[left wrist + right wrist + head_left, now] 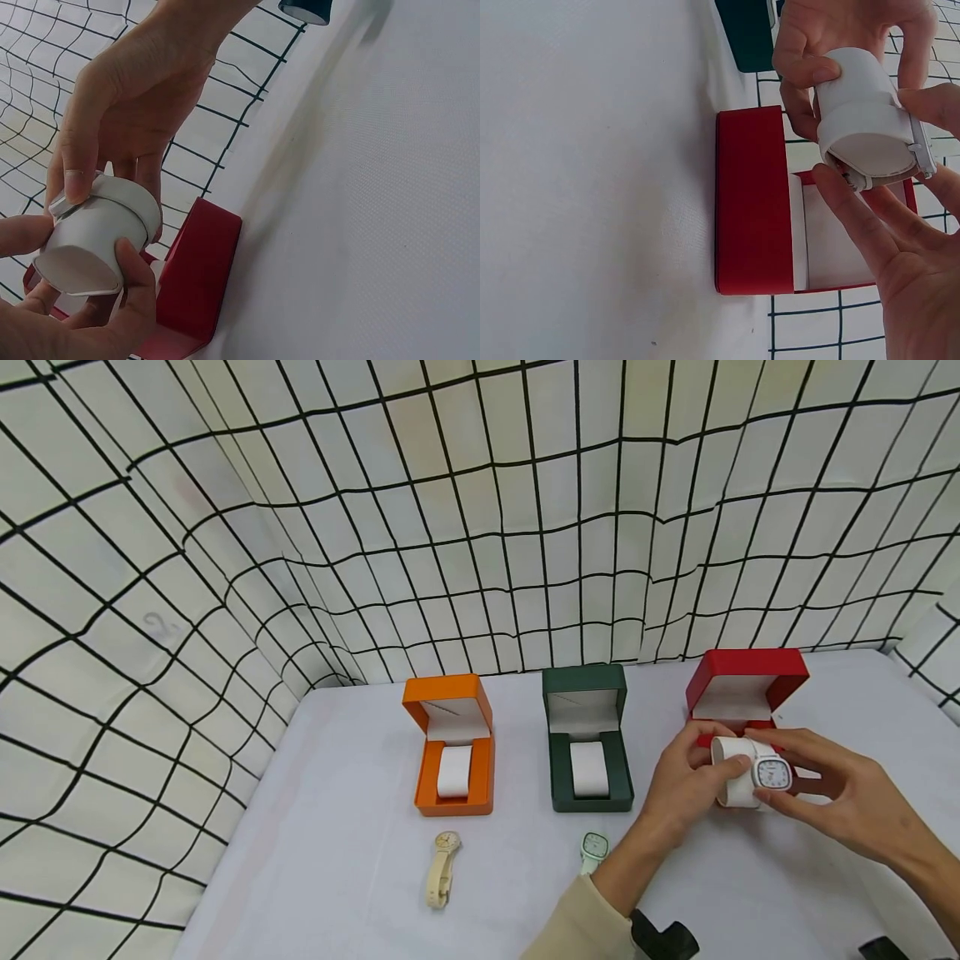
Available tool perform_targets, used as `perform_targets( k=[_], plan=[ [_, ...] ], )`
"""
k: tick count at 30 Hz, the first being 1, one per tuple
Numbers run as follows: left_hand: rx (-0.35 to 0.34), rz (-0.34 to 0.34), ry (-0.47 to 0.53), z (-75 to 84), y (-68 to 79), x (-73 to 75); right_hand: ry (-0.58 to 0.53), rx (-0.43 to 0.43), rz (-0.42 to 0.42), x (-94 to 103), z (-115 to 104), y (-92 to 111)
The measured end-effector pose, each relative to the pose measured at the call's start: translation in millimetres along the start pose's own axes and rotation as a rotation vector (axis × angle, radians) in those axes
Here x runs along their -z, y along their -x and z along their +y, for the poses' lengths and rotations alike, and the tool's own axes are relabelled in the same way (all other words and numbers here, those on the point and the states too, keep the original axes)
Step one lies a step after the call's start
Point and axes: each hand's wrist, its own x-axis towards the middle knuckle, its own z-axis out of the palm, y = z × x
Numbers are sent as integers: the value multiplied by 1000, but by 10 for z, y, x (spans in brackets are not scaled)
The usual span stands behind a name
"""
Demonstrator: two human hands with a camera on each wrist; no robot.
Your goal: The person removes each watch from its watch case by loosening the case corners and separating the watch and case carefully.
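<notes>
My left hand [684, 778] grips one end of a white watch cushion [735, 795], thumb on its near side. Around the cushion's other end is a white wristwatch [772, 773] with a squarish case. The right hand [855, 792] pinches this watch between thumb and fingers. In the right wrist view, the strap wraps the cushion [851, 86] and its buckle side faces the right fingers. Both hands hold the cushion up in front of an open red watch box [750, 662], whose base they partly hide.
An open orange box [454, 808] and an open dark green box [592, 806] stand to the left, each with a white cushion inside. Before them lie a cream watch [442, 870] and a pale green watch [594, 847], partly behind the left forearm. Black grid netting [525, 535] borders the table.
</notes>
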Motion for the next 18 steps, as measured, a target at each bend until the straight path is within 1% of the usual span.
perform_targets(
  k=[9, 18],
  plan=[
    [2, 5, 5, 0, -5, -1, -17, 29, 1, -7, 1, 14],
    [25, -11, -7, 3, -4, 17, -16, 26, 5, -16, 26, 27]
  ],
)
